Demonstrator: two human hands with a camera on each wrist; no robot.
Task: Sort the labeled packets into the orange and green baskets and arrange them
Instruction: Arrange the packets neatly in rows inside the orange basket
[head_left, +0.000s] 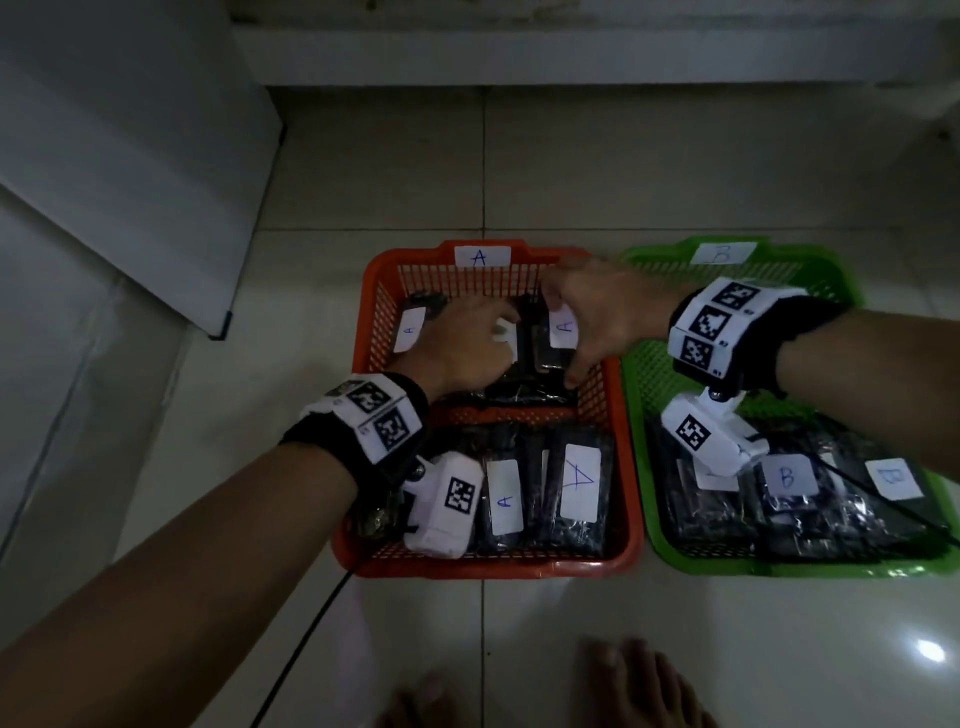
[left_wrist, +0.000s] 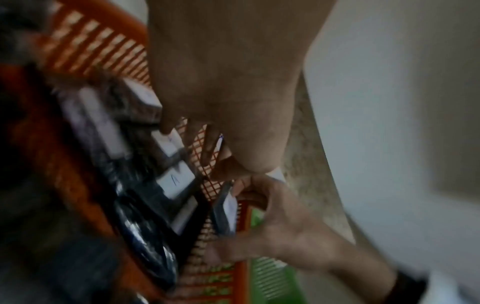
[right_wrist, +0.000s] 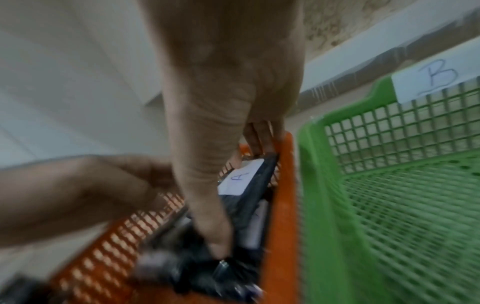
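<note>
While both hands work at the far end of the orange basket (head_left: 621, 457), pinch the A packet (head_left: 558, 338) with right-hand fingers (right_wrist: 218, 240) and stand it by the right wall. Left hand (head_left: 462, 345), fingers curled on the packets (head_left: 519, 384) beside, should hold them back. Go slow; slippery wrap.

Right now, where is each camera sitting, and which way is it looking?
Head: up on the person's head, looking down at the orange basket and green basket; both forearms, the left hand, the right hand and toes show.
Left wrist: on the left wrist, looking along the left hand into the orange basket; the right hand shows too.
Right wrist: on the right wrist, looking along the right hand at an A packet.
All three share the orange basket and both hands.
</note>
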